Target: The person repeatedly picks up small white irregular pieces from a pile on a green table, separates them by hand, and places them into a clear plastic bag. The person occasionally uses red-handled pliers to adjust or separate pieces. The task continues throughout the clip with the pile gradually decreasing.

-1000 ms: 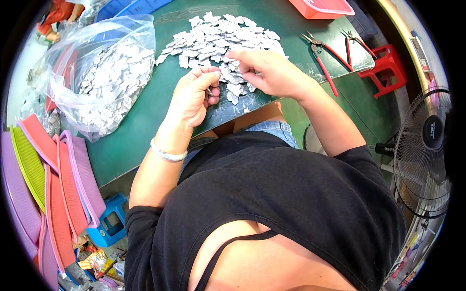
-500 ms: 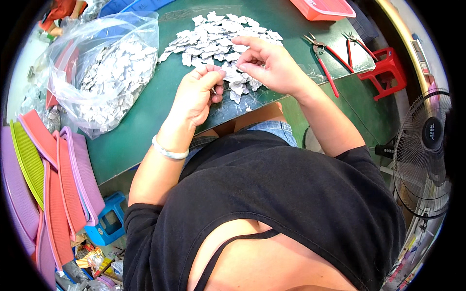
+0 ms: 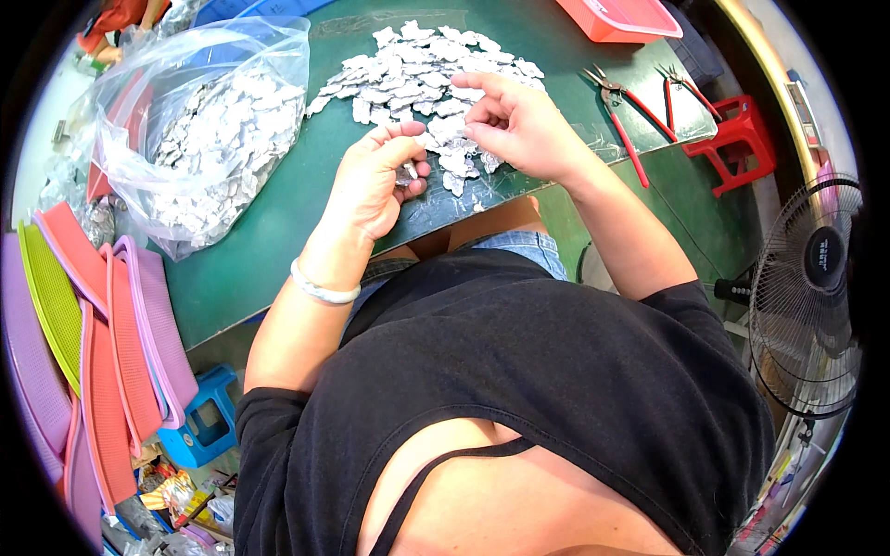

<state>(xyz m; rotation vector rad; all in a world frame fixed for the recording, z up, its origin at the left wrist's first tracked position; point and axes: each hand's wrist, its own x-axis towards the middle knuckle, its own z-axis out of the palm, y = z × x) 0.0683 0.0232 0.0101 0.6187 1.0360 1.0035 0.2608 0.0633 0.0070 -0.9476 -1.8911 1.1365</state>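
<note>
A heap of flat, grey-white metal pieces with scalloped outlines (image 3: 408,79) lies on the green table (image 3: 278,269) in front of me. My left hand (image 3: 380,176) is closed at the near left side of the heap, its fingers curled around a small grey-white piece (image 3: 409,170) that shows only in part. Over the heap's right side hovers my right hand (image 3: 519,125), index finger stretched out and apart from the thumb. Nothing is visible between those two fingers; the other fingers curl under, partly hidden. A few loose pieces (image 3: 454,176) lie between the hands, towards the table's near edge.
A clear plastic bag (image 3: 222,157) full of similar pieces stands at left. Two red-handled pliers (image 3: 621,116) lie at right near a red tray (image 3: 621,18). Stacked coloured baskets (image 3: 102,343), a blue stool (image 3: 204,417), a red stool (image 3: 742,139) and a fan (image 3: 807,287) surround the table.
The piece in my left hand shows more clearly between the fingers now. My right hand has moved very slightly to the right, and its thumb and index finger are farther apart.
</note>
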